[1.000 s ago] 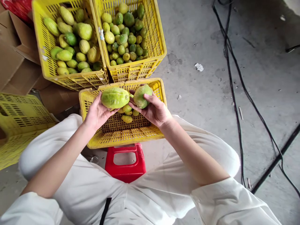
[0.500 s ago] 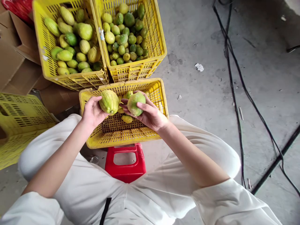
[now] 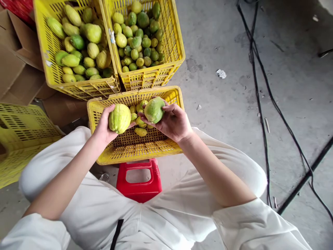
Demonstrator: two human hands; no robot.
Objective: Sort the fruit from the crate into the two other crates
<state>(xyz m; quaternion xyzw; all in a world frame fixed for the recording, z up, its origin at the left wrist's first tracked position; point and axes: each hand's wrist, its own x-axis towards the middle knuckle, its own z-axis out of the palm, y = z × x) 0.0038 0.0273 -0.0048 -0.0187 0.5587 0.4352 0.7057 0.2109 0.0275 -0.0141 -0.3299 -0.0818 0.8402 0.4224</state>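
A large, ribbed yellow-green citrus fruit (image 3: 119, 118) rests in my left hand (image 3: 104, 126), the thumb over its top left and the fingers beneath it. My right hand (image 3: 177, 123) grips a greener citrus fruit (image 3: 154, 110) with a pale patch on its skin, thumb at its right side. Both fruits are held apart above a low yellow plastic crate (image 3: 140, 151). Inside that crate lie several smaller yellow fruits (image 3: 141, 132), partly covered by the hands.
Two yellow crates stand behind, the left one (image 3: 78, 91) with larger fruits, the right one (image 3: 149, 80) with smaller ones. A red plastic stool (image 3: 140, 191) is between my legs. Another yellow crate (image 3: 26, 130) and cardboard boxes (image 3: 22, 76) are at left; black cables (image 3: 270, 97) cross the floor at right.
My right hand has shifted slightly right and turned its fruit, now lifted a little. The left fruit has rolled to a yellower side. More small fruits show between the hands.
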